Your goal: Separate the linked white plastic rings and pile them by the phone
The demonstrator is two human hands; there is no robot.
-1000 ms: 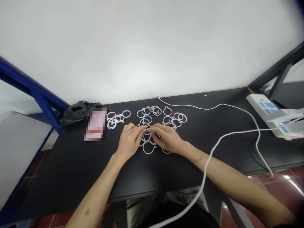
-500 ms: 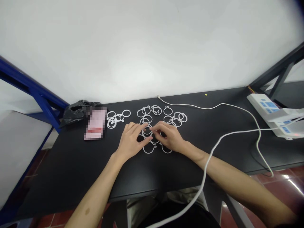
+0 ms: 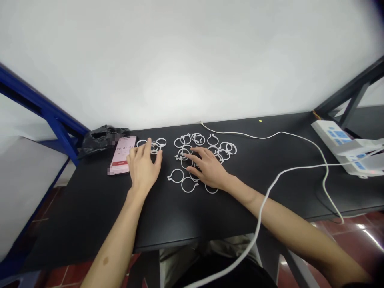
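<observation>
Several white plastic rings (image 3: pixel 183 185) lie scattered on a black table (image 3: pixel 90 208). My left hand (image 3: pixel 143 167) rests flat with fingers spread, its fingertips on a small cluster of rings (image 3: pixel 156 145) beside a pink phone (image 3: pixel 123 154). My right hand (image 3: pixel 207 168) lies over the main group of rings, fingers stretched out and touching the rings under them. Neither hand holds a ring.
A crumpled black bag (image 3: pixel 100 138) sits at the back left. A white cable (image 3: pixel 270 184) crosses the table to a white power strip (image 3: pixel 348 148) at the right. A blue metal frame (image 3: pixel 45 116) stands at the left, a dark one at the right.
My left hand left the middle pile and moved left to the small ring cluster by the phone. My right hand opened and stretched forward over the rings.
</observation>
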